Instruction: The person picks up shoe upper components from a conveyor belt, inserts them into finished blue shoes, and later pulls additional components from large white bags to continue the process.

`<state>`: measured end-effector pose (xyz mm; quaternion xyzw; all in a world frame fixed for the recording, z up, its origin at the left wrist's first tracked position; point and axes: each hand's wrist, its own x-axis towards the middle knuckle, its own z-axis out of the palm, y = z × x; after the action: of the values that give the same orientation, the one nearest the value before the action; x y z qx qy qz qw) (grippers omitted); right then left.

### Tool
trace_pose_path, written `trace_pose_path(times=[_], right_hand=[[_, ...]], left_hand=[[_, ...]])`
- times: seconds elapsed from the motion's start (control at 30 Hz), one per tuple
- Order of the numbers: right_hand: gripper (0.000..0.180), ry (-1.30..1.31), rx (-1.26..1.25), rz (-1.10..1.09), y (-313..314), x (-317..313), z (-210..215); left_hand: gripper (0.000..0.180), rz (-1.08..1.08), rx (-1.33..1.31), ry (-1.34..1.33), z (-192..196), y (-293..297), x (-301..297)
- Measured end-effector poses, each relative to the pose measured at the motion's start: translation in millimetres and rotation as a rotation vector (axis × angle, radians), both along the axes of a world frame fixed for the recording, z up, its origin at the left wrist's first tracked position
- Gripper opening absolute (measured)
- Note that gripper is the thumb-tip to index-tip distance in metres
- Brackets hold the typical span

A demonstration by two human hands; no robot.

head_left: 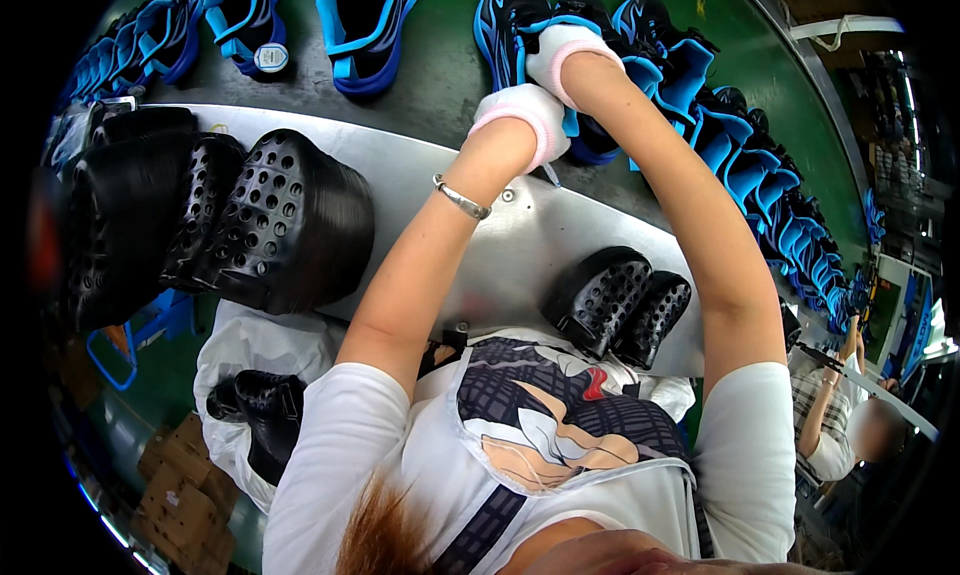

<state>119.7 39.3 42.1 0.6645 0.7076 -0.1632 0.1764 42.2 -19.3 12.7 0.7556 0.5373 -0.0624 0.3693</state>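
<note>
Both my hands wear white gloves with pink cuffs and reach across to black-and-blue sneakers on the green surface. My left hand (522,108) is at the heel end of a sneaker (508,25); its fingers are hidden behind the glove back and wrist. Slightly farther off, my right hand (568,51) lies against the light blue collar of the neighbouring sneaker (582,7), its fingers also out of sight. Whether either hand grips a shoe cannot be made out. Below my left wrist, a thin pale tip (552,173) shows at the metal ledge.
Black perforated shoe forms (285,210) stand on the metal ledge (500,265) at left, with a smaller pair (610,300) near my body. Sneakers line up along the right (760,165) and far left (160,35). Cardboard boxes (185,500) sit lower left; a person (830,425) is at right.
</note>
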Motion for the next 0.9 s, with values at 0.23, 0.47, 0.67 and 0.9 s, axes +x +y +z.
trace_pose_path(times=[0.23,0.47,0.67,0.9], right_hand=[[0.029,-0.003,0.102,0.032,18.1,7.7,-50.8],[0.039,0.297,0.152,-0.056,-19.6,13.2,-2.6],[0.046,0.474,0.404,0.040,-120.3,83.4,44.5],[0.031,0.494,0.403,-0.443,-267.7,179.2,73.3]], left_hand=[[0.039,0.008,-0.066,0.069,-1.6,7.9,0.1],[0.043,0.112,0.060,0.032,3.3,-0.6,-3.1],[0.038,0.022,0.215,-0.074,-5.6,1.4,-26.3],[0.041,0.282,0.766,0.019,-23.8,-2.7,-81.9]])
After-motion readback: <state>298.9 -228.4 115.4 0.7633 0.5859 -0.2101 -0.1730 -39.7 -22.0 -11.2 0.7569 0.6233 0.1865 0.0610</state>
